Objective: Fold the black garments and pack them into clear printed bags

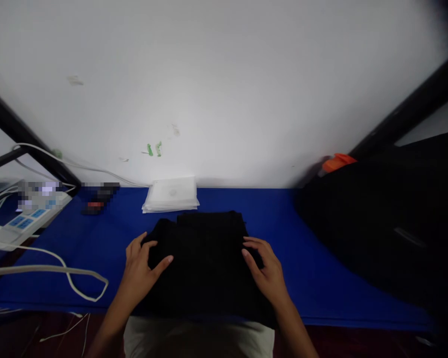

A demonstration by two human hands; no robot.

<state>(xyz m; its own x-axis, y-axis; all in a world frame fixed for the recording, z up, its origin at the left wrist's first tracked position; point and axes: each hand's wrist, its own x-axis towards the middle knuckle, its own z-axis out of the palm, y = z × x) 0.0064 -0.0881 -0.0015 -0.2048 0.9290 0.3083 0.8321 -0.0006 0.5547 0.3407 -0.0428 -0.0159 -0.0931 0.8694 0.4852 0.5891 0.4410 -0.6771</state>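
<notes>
A black folded cloth (pixel 205 268) is laid on the blue tabletop (pixel 276 214), about midway along the front edge; its lower part is carried to that edge and, at its right corner, slightly past it. The left hand (pixel 140 263) is placed at the cloth's left side, fingers bent and spread, thumb tip on the fabric and well parted from the forefinger. The right hand (pixel 267 271) is placed at the opposite side, similarly half-spread, with fingertips and thumb resting on the cloth. Whether any fabric is gripped beneath the other fingers cannot be told.

Flat white packets (pixel 171 194) are stacked against the back edge, left of its middle. A dark, partly pixelated object (pixel 102 196) is noted near the back left corner. A white power strip (pixel 30 223) is set along the left edge; a white cable (pixel 84 271) is looped toward the front left corner. The right end is covered by a large black item (pixel 373 223).
</notes>
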